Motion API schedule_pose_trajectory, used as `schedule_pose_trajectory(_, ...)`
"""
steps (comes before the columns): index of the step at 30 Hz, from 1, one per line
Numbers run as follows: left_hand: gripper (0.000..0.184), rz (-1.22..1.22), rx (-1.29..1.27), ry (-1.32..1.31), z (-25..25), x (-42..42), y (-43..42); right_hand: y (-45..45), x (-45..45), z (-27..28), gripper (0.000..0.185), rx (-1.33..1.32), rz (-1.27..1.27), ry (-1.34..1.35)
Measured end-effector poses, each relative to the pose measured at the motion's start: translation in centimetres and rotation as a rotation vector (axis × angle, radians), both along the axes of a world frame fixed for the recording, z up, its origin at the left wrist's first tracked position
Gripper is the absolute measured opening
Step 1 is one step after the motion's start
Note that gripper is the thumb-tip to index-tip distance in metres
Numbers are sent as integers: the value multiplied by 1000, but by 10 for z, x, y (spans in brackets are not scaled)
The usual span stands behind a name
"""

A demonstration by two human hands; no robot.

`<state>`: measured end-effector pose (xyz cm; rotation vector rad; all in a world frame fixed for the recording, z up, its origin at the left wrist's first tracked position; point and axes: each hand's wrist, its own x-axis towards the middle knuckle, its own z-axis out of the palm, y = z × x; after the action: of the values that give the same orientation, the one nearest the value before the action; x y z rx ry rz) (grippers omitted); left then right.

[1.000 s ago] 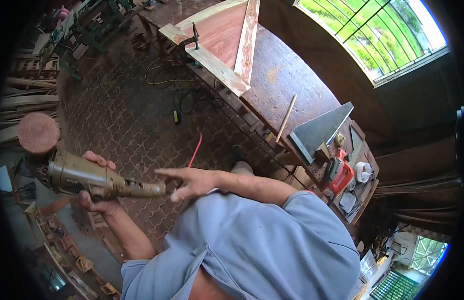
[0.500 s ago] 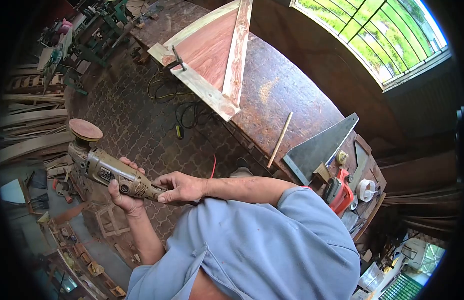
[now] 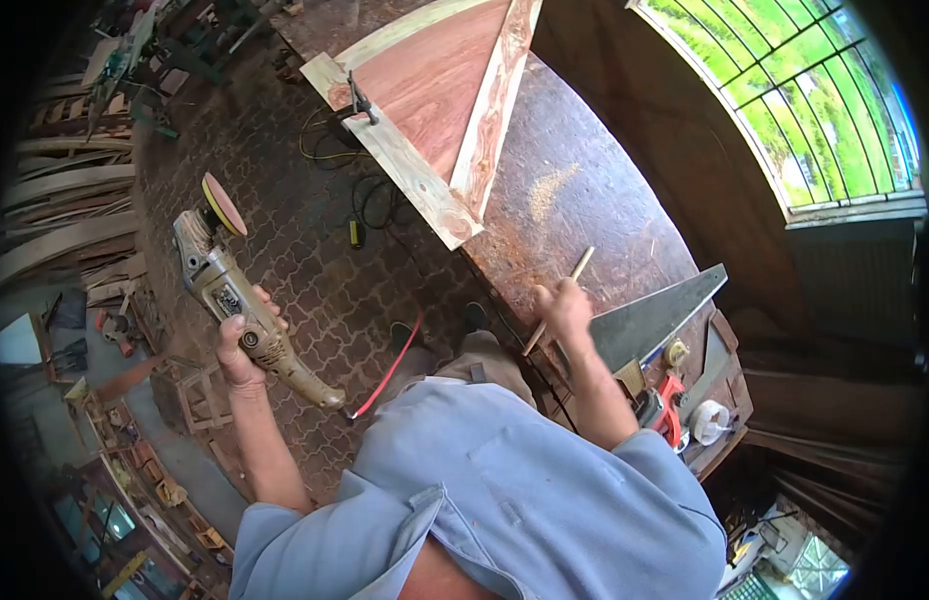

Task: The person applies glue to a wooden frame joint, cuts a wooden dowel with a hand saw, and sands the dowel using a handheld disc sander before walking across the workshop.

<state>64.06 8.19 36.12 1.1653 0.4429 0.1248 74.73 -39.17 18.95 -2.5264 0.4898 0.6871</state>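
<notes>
My left hand (image 3: 247, 345) is wrapped round the body of an angle sander (image 3: 235, 300), held up in the air over the floor. Its round pad (image 3: 225, 204) is at the far end, tilted on edge. A red cord (image 3: 393, 368) runs from the tail of its handle. Over the bench, my right hand (image 3: 565, 312) is closed over the middle of a thin wooden stick (image 3: 582, 264), whose two ends show on either side. Just right of that hand lies a large dark triangular plate (image 3: 655, 312).
A framed wooden panel (image 3: 425, 95) lies on the bench (image 3: 575, 130), a clamp (image 3: 360, 100) on its edge. Sawdust (image 3: 550, 190), a red tool (image 3: 669, 405) and a white tape roll (image 3: 710, 422) are on the bench. Cables (image 3: 380, 205) lie on the paved floor; planks (image 3: 75, 220) are stacked left.
My right hand has let go of the sander's handle and moved right to the stick on the bench. The sander has tipped, its pad turning from flat to edge-on. The view has shifted slightly.
</notes>
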Motion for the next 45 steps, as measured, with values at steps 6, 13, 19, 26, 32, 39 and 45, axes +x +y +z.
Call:
schedule_pose_trajectory(6,59,-1,-106,99,-37,-17,10,-51,1,-83,57,21,99,-49)
schedule_pose_trajectory(13,62,-58,-349,153,-100,-31,7,70,-8,-25,34,1189,-279,60)
schedule_pose_trajectory(19,63,-54,-518,147,-146,-22,-16,176,16,14,43,1340,-361,640)
schedule_pose_trajectory(26,69,-25,-506,114,-133,-22,-45,204,3,30,39,1420,0,730)
schedule_pose_trajectory(32,71,65,-477,37,-122,-27,-54,222,9,39,47,1444,42,764)
schedule_pose_trajectory(39,71,124,-458,-11,-108,-34,-61,228,10,49,34,1394,208,635)
schedule_pose_trajectory(45,72,181,-438,-56,-102,-39,-69,231,18,68,40,1414,236,700)
